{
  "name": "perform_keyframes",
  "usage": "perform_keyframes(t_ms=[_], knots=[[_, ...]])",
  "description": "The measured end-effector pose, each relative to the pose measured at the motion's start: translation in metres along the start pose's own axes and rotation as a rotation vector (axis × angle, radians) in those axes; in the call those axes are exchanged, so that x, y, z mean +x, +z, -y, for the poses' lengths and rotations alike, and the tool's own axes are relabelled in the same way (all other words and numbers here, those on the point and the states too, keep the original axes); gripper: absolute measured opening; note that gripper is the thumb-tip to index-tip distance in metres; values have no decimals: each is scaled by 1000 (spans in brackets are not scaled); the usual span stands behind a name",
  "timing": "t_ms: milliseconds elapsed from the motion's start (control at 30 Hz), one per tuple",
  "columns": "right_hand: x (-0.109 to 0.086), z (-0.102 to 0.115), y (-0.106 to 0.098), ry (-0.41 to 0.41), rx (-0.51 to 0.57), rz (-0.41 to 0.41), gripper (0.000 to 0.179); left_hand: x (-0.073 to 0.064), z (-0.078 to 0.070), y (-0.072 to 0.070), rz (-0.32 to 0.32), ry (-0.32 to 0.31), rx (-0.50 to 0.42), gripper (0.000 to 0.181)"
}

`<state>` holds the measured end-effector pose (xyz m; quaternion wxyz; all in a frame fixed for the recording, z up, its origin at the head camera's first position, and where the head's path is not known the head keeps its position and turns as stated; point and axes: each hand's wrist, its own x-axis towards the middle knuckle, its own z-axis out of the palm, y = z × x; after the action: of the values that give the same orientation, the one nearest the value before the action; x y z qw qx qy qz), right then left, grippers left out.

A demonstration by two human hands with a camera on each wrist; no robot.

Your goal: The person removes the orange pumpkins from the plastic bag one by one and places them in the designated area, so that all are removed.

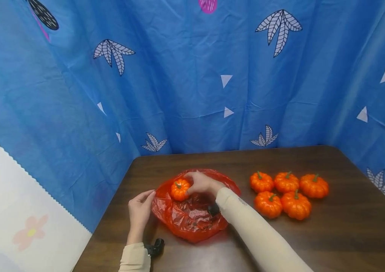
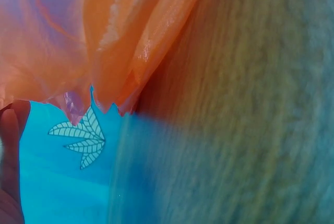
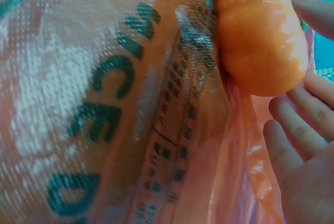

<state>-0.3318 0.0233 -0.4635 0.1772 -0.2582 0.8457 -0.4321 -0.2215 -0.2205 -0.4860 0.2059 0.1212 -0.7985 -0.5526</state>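
A red plastic bag (image 1: pixel 192 219) lies spread on the table with its mouth facing up. At its left rim, my left hand (image 1: pixel 140 207) pinches the edge between thumb and fingertips. The left wrist view shows the bag's translucent film (image 2: pixel 115 31) hanging beside part of that hand (image 2: pixel 9 166). Over the bag's mouth, my right hand (image 1: pixel 200 183) holds a small orange pumpkin (image 1: pixel 180 189) with a green stem. In the right wrist view, thumb and fingers stand on either side of the pumpkin (image 3: pixel 263 36), next to the bag's printed film (image 3: pixel 104 109).
Several more orange pumpkins (image 1: pixel 296 205) stand grouped in two rows right of the bag. The dark brown wooden table (image 1: pixel 342 226) extends beneath everything. A blue patterned curtain (image 1: pixel 192 75) hangs behind it and along the sides. Black wrist devices (image 1: pixel 156 247) sit by both sleeves.
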Motion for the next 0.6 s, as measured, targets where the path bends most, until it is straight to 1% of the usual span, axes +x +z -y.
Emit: perform_keyframes(t_ms=[133, 333, 500, 600], knots=[[-1, -2, 4, 13, 41, 9, 74, 0, 0, 1, -5, 9, 0, 28], [-1, -5, 9, 5, -2, -16, 74, 0, 1, 0, 3, 4, -12, 31], [-1, -6, 10, -7, -4, -30, 74, 1, 2, 0, 1, 0, -18, 32], [-1, -5, 11, 3, -8, -28, 73, 0, 2, 0, 2, -7, -15, 32]])
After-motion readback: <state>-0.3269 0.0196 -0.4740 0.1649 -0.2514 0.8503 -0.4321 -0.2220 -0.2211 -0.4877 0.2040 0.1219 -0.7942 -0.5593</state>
